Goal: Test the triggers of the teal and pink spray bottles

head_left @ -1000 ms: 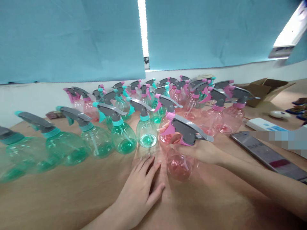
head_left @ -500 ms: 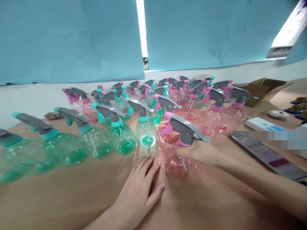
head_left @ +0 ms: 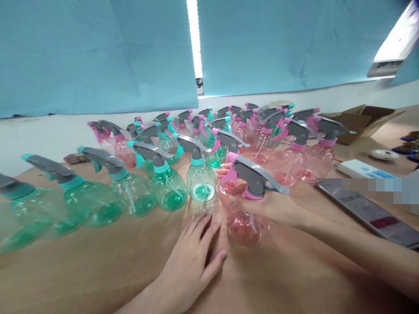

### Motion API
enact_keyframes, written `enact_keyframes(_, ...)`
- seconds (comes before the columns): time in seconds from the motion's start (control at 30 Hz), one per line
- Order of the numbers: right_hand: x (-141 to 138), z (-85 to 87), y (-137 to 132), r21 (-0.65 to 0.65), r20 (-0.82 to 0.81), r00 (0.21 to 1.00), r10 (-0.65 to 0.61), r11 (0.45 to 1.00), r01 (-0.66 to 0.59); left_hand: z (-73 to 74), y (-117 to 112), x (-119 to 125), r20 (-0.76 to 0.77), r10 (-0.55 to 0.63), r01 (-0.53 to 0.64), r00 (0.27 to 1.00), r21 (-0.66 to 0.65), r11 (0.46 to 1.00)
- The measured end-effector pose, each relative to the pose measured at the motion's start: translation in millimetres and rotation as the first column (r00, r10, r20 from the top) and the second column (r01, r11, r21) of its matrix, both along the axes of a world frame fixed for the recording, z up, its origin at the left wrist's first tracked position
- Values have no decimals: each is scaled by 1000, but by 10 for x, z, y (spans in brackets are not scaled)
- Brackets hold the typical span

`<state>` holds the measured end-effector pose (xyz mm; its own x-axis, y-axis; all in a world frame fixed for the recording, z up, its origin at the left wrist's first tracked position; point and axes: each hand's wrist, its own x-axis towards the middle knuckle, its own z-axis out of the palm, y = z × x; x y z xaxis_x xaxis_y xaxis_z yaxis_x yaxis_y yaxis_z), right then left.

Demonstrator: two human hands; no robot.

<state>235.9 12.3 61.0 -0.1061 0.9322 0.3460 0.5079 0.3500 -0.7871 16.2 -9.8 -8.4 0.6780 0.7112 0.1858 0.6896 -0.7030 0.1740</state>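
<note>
While the right hand curls round the narrow neck of a rounded, translucent pink plastic spray bottle just right of the frame's centre, the left hand lies palm down at lower centre, fingers loosely spread and thumb apart, holding nothing. Gripping beneath the grey plastic spray head probably gives surer purchase than the bulging, slippery-looking body would. Some right fingertips show beyond the pink plastic trigger — how hard they press is hidden, and whether the base bears fully on the brown tabletop I cannot tell. The left hand seems placed flat simply to rest or to prop the person's reach; its fingertips point towards a clear green plastic spray bottle with a teal collar, near but apart from it. From there a row of similar green bottles runs to the left edge, nozzles all turned leftwards, an arrangement that looks deliberate, perhaps so they sit close without their long levers tangling. Pink bottles crowd the area right of centre, with both colours mixed behind. A dark, flat smartphone lies at right, beyond the right forearm — and further up stands a brown cardboard box with its flaps raised.
</note>
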Motion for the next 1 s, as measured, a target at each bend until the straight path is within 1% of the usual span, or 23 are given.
enact_keyframes(0.23,-19,23,-1,-11,-16,999,42,999,-42,15,3,10,5,1,-1,1000,-11,1000)
enact_keyframes(0.43,-23,45,-23,-29,1,1000,-9,1000,9,15,-3,6,-2,2,-2,1000,-16,1000)
enact_keyframes(0.67,-3,12,7,17,-6,998,63,998,-63,26,-8,3,8,7,-7,1000,-15,1000)
enact_keyframes(1.0,-6,32,4,13,-26,997,71,997,-71,32,-6,2,-1,9,-9,1000,-25,1000)
